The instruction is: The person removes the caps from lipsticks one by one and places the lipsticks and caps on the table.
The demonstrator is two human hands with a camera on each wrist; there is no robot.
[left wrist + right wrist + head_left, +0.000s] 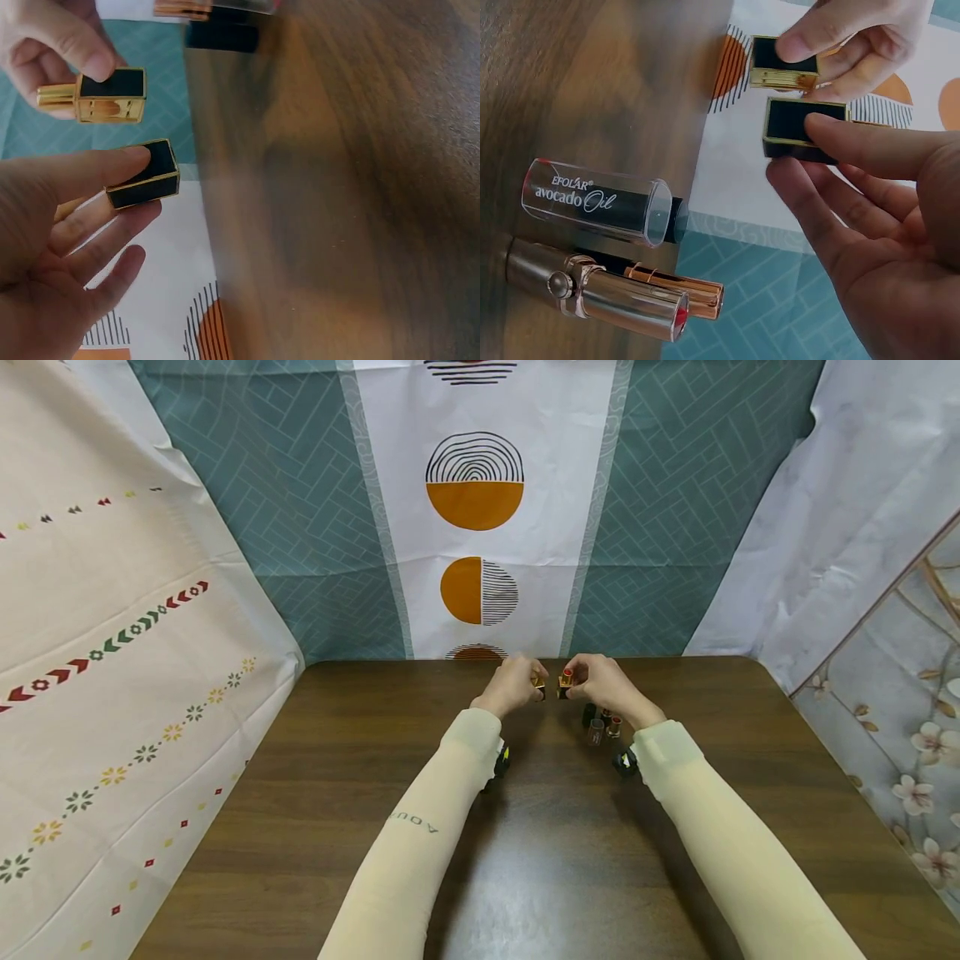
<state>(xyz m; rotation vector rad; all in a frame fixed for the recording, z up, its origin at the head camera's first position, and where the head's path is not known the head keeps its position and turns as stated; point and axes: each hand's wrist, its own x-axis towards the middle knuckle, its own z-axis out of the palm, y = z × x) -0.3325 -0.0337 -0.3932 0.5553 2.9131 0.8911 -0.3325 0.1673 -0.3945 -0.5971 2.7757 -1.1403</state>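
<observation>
The thumb and fingers of the left hand [510, 687] pinch a small black-and-gold case [146, 176], thumb on its black face, the two lower fingers loosely spread. Just to its right and apart from it, the right hand [603, 683] pinches a black-and-gold lipstick [802, 127] between thumb and fingertips; its gold tube points up and a red tip shows in the head view. Both pieces are held in the air near the far edge of the table, and neither shows any brand that I can read (their visible black faces look plain).

On the table, near side of the right hand, a small group stands upright. At its near left is a clear cap [596, 202] printed in white "EFOLAR®" and "avocado Oil". Beyond the cap is a black tube [678, 219]. To the right stands a rose-gold tube [630, 304] with a round stud and some red at its top, and close behind that a copper-coloured tube [705, 298].

Farther out, the left cream sleeve [420, 852] carries dark lettering, turned and too small to read surely. The wooden table [337, 827] meets a teal-and-white cloth [315, 510] at its far edge, patterned with orange half-circles.
</observation>
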